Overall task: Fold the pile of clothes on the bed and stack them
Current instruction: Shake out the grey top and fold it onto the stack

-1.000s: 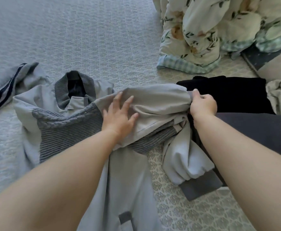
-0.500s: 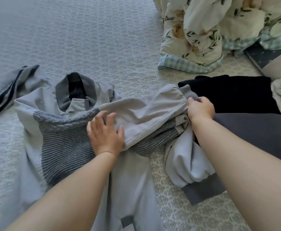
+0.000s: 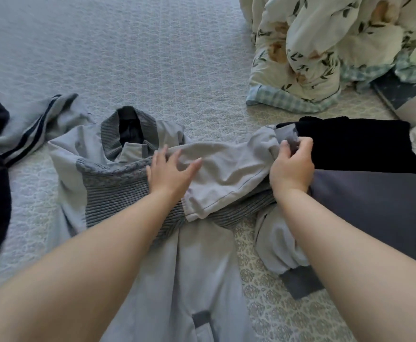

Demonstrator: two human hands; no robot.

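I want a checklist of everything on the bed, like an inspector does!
Surface: pale grey quilted bedspread.
Job's things: light grey jacket with ribbed knit panel spread flat, sleeve folded across chest; folded black garment and dark grey garment at right.
Clutter: striped grey garment, floral duvet.
Hands: left hand flat on sleeve; right hand pinches sleeve fabric.
Cables: nothing seen.
Surroundings: nothing seen beyond the bed.

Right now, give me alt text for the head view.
The left hand presses flat on a grey jacket spread on the bed, while the right hand grips its folded-over sleeve. Dark folded clothes lie to the right.
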